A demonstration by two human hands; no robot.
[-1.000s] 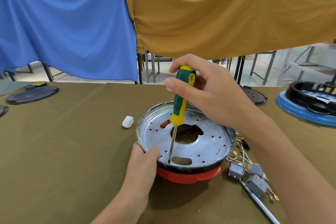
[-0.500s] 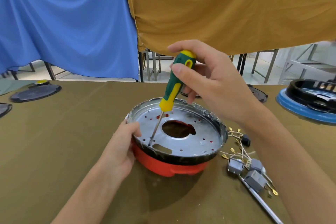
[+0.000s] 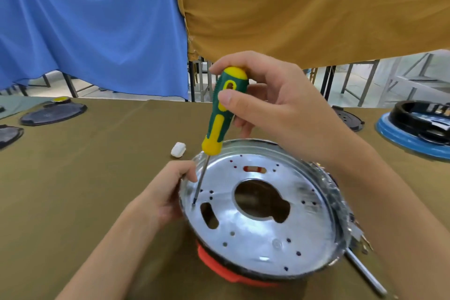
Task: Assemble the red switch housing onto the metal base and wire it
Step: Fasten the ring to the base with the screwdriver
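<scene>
Both busy: left hand [image 3: 168, 192] grips base rim [image 3: 337, 204], right hand [image 3: 280, 107] grips screwdriver [image 3: 220, 114].

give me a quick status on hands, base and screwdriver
Right hand grips screwdriver, tip down at a hole beside the slot. Left hand holds metal base rim, red housing underneath. Nothing blocking the tip.

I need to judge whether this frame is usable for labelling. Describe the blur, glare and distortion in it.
Head view: the metal base is smeared by motion blur, worst along its right rim, and bright glare streaks cross its plate; the screwdriver, the right hand and the left hand are fairly sharp; wide-angle distortion bows the table edge; lighting is soft, with a faint shadow under the red housing.
</scene>
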